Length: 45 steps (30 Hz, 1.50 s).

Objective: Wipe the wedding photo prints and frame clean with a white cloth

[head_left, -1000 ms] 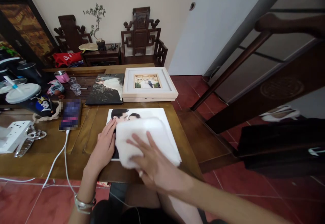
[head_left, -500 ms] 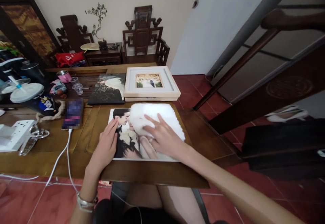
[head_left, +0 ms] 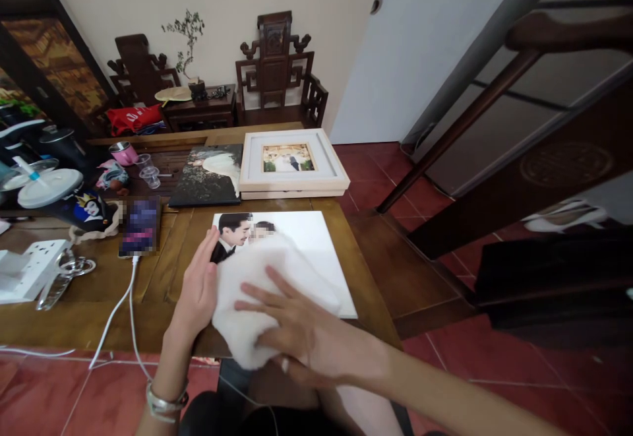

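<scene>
A glossy photo panel (head_left: 324, 245) of a couple lies at the table's near edge. My left hand (head_left: 198, 291) rests along its left side, fingers stretched out together and touching the edge. A fluffy white cloth (head_left: 237, 297) covers the panel's lower middle and hangs over its near edge. On top of it, my right hand (head_left: 297, 330) grips the cloth with spread fingers and the thumb low near the table edge. The lower part of the picture is hidden under cloth and hand.
Behind the panel lie a dark photo panel (head_left: 205, 179) and a pale framed photo (head_left: 252, 175) on a shallow box. To the left are a phone (head_left: 139, 228) on a white cable, a power strip (head_left: 37, 268), a clear hair clip (head_left: 62, 278) and a lidded cup (head_left: 52, 188).
My right hand has swept the white cloth from the panel's upper right down and left to its near edge. My left hand has slid slightly down and left.
</scene>
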Motion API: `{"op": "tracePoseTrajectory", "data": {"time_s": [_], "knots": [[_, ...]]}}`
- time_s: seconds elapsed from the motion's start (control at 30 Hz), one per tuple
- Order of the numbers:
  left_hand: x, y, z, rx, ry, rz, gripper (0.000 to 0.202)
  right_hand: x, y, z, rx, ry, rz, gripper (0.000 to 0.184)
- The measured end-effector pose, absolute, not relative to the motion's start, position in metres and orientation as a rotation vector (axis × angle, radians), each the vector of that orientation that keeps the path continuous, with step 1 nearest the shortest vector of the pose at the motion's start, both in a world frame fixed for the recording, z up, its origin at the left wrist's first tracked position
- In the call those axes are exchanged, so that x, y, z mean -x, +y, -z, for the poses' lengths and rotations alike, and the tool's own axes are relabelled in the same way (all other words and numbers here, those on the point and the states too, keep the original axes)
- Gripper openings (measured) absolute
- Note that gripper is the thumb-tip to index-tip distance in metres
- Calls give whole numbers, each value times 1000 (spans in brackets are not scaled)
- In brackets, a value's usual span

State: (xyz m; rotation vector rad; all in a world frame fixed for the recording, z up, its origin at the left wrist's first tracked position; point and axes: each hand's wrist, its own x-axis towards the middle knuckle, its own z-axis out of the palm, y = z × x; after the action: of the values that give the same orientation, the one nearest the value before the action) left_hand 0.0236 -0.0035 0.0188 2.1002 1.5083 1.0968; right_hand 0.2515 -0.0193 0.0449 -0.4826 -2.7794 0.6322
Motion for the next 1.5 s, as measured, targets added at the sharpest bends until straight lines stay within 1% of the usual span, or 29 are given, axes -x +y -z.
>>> {"op": "tracePoseTrajectory", "data": {"time_s": [0.13,0.23,0.33,0.47,0.57,0.63,0.7,0.8,0.87,0.93,1.07,1.27,1.37,1.5], "knots": [[-26,-1,-15,-2145,1560,-860,51,-289,-37,-49,631,-2682,-713,28],[-27,2,-14,-2183,1575,-768,49,-310,-35,-47,783,-2623,-604,21],[-27,3,-12,-2210,1584,-746,46,-319,-19,-43,924,-2555,-481,22],[-27,3,-13,-2227,1578,-746,46,-303,21,-41,1111,-2448,-410,22],[-27,3,-14,-2223,1577,-740,46,-270,54,-46,1210,-2388,-481,24],[-27,4,-14,-2219,1576,-744,46,-244,70,-52,1210,-2373,-601,21],[-26,5,-12,-2218,1576,-760,45,-218,80,-57,1113,-2370,-696,20],[-25,6,-9,-2214,1597,-788,43,-192,86,-60,966,-2404,-707,27],[-25,6,-7,-2210,1608,-796,42,-187,86,-59,957,-2430,-682,29],[-25,5,-7,-2205,1599,-792,43,-195,85,-55,1008,-2434,-679,29],[-27,4,-12,-2182,1578,-764,45,-238,84,-45,1243,-2364,-642,30],[-28,3,-13,-2172,1579,-768,45,-309,76,-35,1326,-2248,-430,20],[-28,3,-11,-2170,1582,-774,44,-320,50,-33,1283,-2308,-366,17],[-28,3,-10,-2167,1599,-763,45,-315,-11,-33,1110,-2452,-319,17]]}}
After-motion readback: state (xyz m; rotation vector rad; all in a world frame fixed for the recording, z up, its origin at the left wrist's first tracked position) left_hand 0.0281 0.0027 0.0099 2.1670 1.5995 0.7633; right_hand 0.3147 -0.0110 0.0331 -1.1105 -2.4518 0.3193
